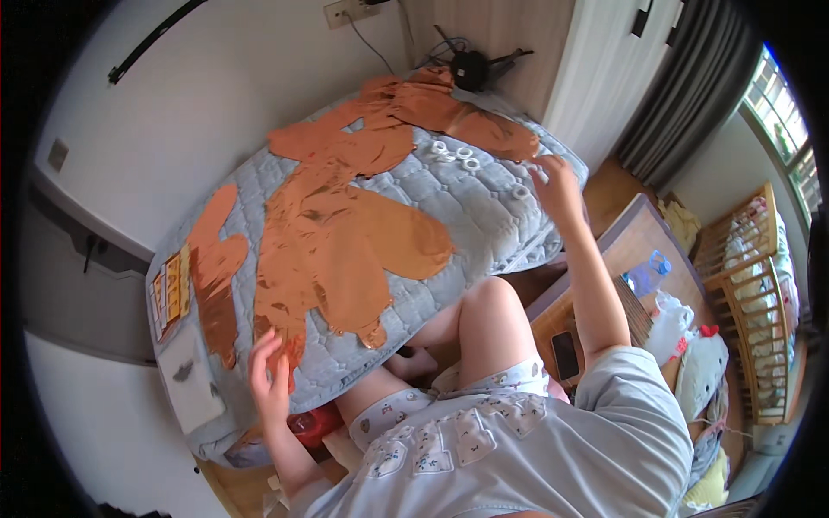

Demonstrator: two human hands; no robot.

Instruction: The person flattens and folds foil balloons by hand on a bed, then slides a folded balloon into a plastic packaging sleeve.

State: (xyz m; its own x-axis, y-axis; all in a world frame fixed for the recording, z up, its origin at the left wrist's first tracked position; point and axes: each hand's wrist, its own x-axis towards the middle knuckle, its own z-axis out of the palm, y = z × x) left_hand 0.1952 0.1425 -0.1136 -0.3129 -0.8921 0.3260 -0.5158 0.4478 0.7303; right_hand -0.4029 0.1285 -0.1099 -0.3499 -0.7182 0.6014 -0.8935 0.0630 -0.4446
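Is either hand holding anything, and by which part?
Cannot tell: the left hand is at the near edge of the copper-coloured foil, the right hand by its far-right end; no clear grip shows.

1. On your left, a plain pale wall (233,95) rises beside the bed, carrying a small switch plate (58,155).
2. In front of you spreads a quilted grey mattress (488,220).
3. Past its far right corner, you have a pale wardrobe (596,69) with dark handles.
4. Next to that hangs a dark grey curtain (686,95), then a barred window (790,121), bright with daylight.
5. To your right stands a slatted wooden crib (743,270), near wood-toned floor (615,186).
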